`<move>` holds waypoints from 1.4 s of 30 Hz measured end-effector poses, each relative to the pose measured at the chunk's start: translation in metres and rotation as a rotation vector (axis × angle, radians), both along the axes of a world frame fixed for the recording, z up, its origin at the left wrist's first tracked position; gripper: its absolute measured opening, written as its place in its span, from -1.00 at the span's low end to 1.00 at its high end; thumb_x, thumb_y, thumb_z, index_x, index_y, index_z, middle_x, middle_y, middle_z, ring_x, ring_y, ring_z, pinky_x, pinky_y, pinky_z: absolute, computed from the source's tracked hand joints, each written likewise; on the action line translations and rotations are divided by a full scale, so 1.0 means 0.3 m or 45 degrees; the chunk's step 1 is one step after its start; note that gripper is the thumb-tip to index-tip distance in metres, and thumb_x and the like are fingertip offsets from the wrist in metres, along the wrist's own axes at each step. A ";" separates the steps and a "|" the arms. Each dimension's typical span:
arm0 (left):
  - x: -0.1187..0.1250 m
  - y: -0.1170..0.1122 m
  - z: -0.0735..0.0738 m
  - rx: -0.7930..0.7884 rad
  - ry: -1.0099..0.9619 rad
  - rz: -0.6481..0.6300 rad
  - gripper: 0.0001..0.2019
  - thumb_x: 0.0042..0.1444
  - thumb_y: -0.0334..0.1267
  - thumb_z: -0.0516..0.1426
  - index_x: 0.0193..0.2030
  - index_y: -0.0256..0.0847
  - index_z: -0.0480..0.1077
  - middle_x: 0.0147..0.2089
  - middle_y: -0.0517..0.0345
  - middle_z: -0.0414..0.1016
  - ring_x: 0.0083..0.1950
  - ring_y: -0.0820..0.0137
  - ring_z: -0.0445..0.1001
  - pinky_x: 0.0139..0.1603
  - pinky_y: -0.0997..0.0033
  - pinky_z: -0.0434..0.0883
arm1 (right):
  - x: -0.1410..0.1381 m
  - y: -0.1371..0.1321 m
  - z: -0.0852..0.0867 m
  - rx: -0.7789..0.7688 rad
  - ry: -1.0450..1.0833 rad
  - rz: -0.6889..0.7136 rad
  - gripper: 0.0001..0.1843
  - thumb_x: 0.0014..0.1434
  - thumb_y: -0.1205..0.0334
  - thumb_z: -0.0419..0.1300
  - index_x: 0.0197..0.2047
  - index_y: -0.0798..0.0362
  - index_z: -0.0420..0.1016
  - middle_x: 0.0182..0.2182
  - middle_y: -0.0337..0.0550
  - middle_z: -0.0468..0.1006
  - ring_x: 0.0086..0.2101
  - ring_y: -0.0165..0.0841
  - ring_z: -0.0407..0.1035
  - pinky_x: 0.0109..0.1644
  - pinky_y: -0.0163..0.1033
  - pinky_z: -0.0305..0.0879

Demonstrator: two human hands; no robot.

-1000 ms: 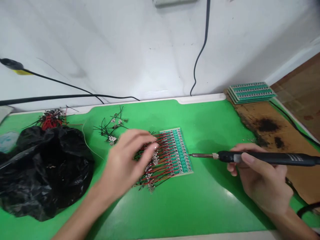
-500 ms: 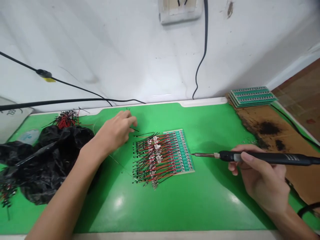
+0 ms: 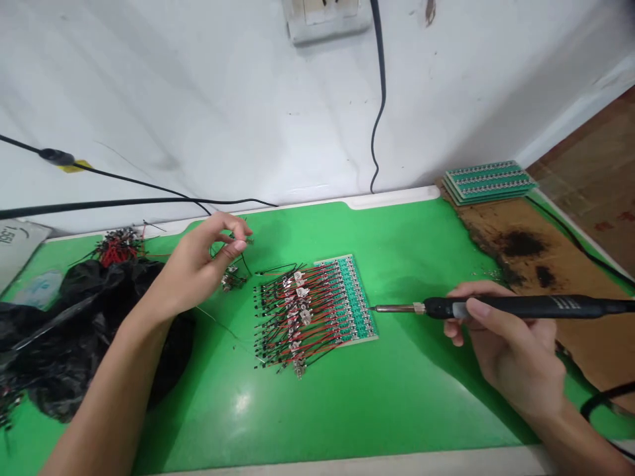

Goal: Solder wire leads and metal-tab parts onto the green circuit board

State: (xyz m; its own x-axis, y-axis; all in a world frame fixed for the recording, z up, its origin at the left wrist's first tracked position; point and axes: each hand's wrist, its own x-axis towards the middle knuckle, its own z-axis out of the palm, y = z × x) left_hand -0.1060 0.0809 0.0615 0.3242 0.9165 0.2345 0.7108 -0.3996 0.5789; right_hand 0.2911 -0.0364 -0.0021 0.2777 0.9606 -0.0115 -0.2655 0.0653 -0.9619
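My right hand (image 3: 506, 354) grips a black soldering iron (image 3: 516, 307), its metal tip just right of a green circuit board panel (image 3: 354, 301) lying on the green mat (image 3: 347, 410). Many red and black wires (image 3: 292, 317) run left from that board. My left hand (image 3: 201, 264) is raised over a small heap of loose wired parts (image 3: 233, 277) and pinches one black-wired piece between thumb and fingers.
A black plastic bag (image 3: 59, 330) lies at the left, with a pile of red and black wires (image 3: 116, 246) behind it. Stacked green boards (image 3: 489, 180) rest on scorched brown cardboard (image 3: 546, 264) at the right. Cables cross the white wall; a socket (image 3: 325, 20) sits above.
My left hand left the board's wires, reached back-left to the loose parts and now lifts one in a pinch. The right hand with the iron has barely moved.
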 end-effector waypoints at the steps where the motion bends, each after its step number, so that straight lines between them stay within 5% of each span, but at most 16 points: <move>1: -0.002 -0.004 0.001 0.004 -0.079 0.048 -0.84 0.42 -0.09 0.16 -0.14 -0.10 0.40 -0.08 0.04 0.59 -0.06 0.29 0.54 -0.01 0.22 0.52 | -0.002 0.001 0.000 -0.006 -0.003 -0.005 -0.84 0.14 0.12 0.62 -0.29 0.00 0.86 -0.51 -0.13 0.64 -0.61 -0.34 0.51 -0.62 -0.36 0.44; 8: -0.022 -0.008 -0.020 0.068 -0.435 0.399 -0.75 0.18 -0.10 0.41 -0.12 -0.13 0.53 -0.14 0.10 0.68 -0.13 0.39 0.63 -0.04 0.33 0.62 | -0.004 0.004 0.006 -0.041 -0.038 -0.051 -0.78 0.04 0.06 0.67 -0.36 -0.01 0.85 -0.54 -0.12 0.62 -0.64 -0.32 0.49 -0.66 -0.34 0.42; 13: -0.024 -0.026 -0.022 -0.036 -0.432 0.481 -0.68 0.03 -0.06 0.49 -0.14 -0.13 0.64 -0.20 0.10 0.74 -0.20 0.38 0.70 -0.11 0.36 0.67 | -0.008 0.004 0.013 -0.049 -0.047 -0.082 -0.77 -0.01 0.06 0.69 -0.37 -0.02 0.86 -0.53 -0.13 0.63 -0.65 -0.32 0.48 -0.68 -0.33 0.41; 18: -0.038 -0.024 -0.022 -0.269 -0.259 0.430 -0.69 -0.09 -0.04 0.51 -0.29 -0.18 0.68 -0.30 0.04 0.74 -0.31 0.30 0.68 -0.30 0.33 0.66 | -0.008 0.003 0.017 -0.076 -0.030 -0.074 -0.79 0.03 0.07 0.67 -0.35 -0.01 0.87 -0.53 -0.11 0.62 -0.64 -0.31 0.47 -0.68 -0.32 0.41; 27: 0.005 -0.065 -0.008 -0.311 -0.183 0.332 -0.72 0.07 0.07 0.47 -0.25 -0.07 0.72 -0.28 0.09 0.75 -0.37 0.33 0.62 -0.39 0.36 0.57 | -0.008 -0.002 0.017 -0.070 -0.030 -0.087 -0.84 0.05 0.12 0.64 -0.34 0.00 0.86 -0.54 -0.11 0.62 -0.65 -0.31 0.48 -0.67 -0.32 0.41; 37: 0.045 -0.099 -0.002 -0.194 -0.022 0.228 -0.73 0.25 0.11 0.37 -0.19 -0.03 0.71 -0.21 0.12 0.76 -0.26 0.28 0.67 -0.25 0.27 0.61 | -0.003 -0.002 0.016 -0.048 -0.017 -0.046 -0.87 0.12 0.15 0.61 -0.31 0.00 0.87 -0.53 -0.09 0.63 -0.63 -0.29 0.50 -0.67 -0.31 0.43; 42: 0.167 -0.176 -0.006 -0.034 -0.065 0.065 -0.87 0.41 -0.08 0.30 -0.15 0.08 0.71 -0.16 0.26 0.76 -0.19 0.34 0.70 -0.16 0.30 0.65 | -0.011 0.012 0.015 -0.033 -0.029 0.002 -0.87 0.14 0.13 0.60 -0.30 0.00 0.86 -0.54 -0.12 0.65 -0.63 -0.30 0.51 -0.65 -0.33 0.45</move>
State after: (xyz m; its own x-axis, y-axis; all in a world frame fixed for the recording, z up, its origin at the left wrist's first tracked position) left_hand -0.0560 0.0281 0.0596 0.2649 0.9378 0.2244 0.6991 -0.3471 0.6251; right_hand 0.2879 -0.0327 0.0025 0.2764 0.9606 -0.0305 -0.2439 0.0394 -0.9690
